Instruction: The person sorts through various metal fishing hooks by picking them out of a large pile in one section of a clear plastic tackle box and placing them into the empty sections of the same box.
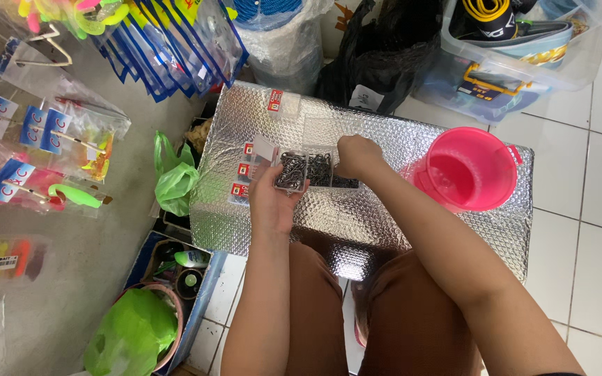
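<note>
My left hand (pixel 271 202) holds up a small clear plastic box (pixel 291 170) filled with dark metal hooks. My right hand (pixel 358 156) is closed over a clear compartment tray (pixel 320 169) of the same dark hooks, fingertips down in it; what they pinch is hidden. Both hands work over a box wrapped in silver bubble foil (pixel 357 216) that stands in front of my knees. Small clear boxes with red labels (pixel 247 170) lie on the foil left of the tray, and another (pixel 276 102) sits near its far edge.
A pink plastic bucket (pixel 467 169) stands on the foil's right side. Packets of fishing lures (pixel 43 132) hang on the left wall. A green plastic bag (pixel 174 182), a black bag (pixel 377 59) and a clear storage tub (pixel 510 63) surround the foil box on a tiled floor.
</note>
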